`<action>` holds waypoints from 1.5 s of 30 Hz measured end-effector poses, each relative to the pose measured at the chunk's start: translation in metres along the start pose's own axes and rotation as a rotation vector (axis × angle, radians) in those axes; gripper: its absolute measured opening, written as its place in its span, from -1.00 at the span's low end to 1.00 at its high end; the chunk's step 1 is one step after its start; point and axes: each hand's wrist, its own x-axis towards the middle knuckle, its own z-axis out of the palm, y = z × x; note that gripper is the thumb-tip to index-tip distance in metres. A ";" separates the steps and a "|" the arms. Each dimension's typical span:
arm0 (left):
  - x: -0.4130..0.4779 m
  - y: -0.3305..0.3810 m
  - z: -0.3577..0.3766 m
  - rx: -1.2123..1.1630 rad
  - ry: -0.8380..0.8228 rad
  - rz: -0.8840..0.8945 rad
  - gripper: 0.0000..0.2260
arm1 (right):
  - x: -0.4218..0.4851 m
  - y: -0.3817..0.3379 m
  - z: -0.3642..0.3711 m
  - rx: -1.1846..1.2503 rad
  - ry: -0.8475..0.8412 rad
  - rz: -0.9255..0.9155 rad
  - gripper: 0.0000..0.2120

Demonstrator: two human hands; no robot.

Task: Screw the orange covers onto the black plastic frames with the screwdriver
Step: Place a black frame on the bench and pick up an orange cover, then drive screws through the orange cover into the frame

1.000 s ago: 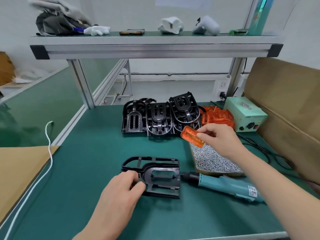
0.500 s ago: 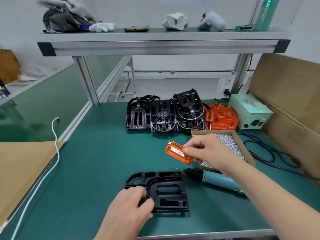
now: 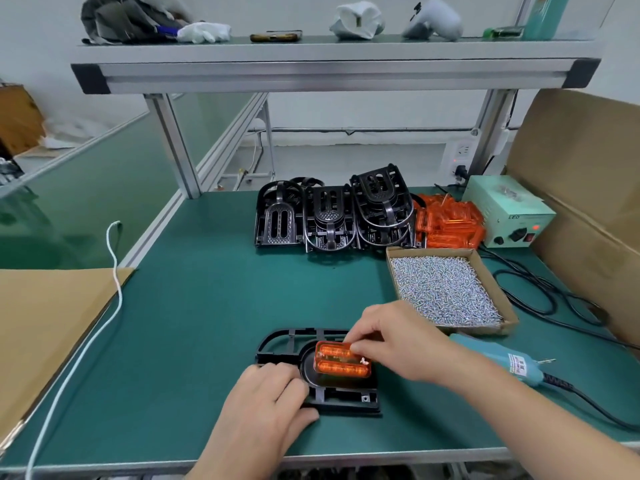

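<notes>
We are at the fitting step, low in the middle of the frame. Our right hand [image 3: 391, 341] pinches the orange cover [image 3: 341, 362] by its far edge between thumb and fingertips and sets it on the raised middle of the black frame [image 3: 346, 402], which lies flat on the green table [image 3: 194, 306]. We cannot tell whether the cover is fully down in its seat. Our left hand [image 3: 263, 403] holds the frame at its left end, fingers curled over the plastic, steadying it. We see no screw in the cover, so we judge the fastening not yet begun.

As we read it, the next move calls for squaring the cover over its screw holes. The right hand then has to let go, take a screw from the cardboard box [image 3: 478, 330] right of centre, and lift the teal screwdriver [image 3: 502, 362], which lies just right of the frame, partly under our right forearm. The left hand should press down throughout, since a loose cover would likely shift under the bit. Above centre, the stacked frames [image 3: 332, 220] and the pile of covers [image 3: 450, 223] wait.
</notes>
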 end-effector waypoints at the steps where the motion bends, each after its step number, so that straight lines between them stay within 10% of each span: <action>1: -0.001 0.000 0.000 -0.008 -0.003 -0.007 -0.75 | 0.000 -0.001 0.003 -0.028 0.001 -0.014 -0.86; 15: 0.006 0.000 0.002 -0.117 -0.042 -0.137 -0.46 | 0.002 -0.006 0.019 -0.291 -0.003 -0.048 -0.83; 24: 0.040 -0.009 0.001 -0.106 -0.467 -0.081 -0.44 | -0.006 -0.010 0.023 -0.210 0.069 -0.033 -0.94; 29: 0.035 -0.008 0.004 -0.156 -0.516 -0.138 -0.29 | -0.041 0.008 0.020 0.025 0.382 0.258 -0.97; 36: 0.034 -0.003 0.007 -0.149 -0.437 -0.136 -0.44 | -0.071 0.026 0.021 0.055 0.282 0.502 -0.71; 45: 0.037 -0.002 0.011 -0.134 -0.367 -0.101 -0.47 | -0.075 0.027 0.014 0.071 0.281 0.609 -0.83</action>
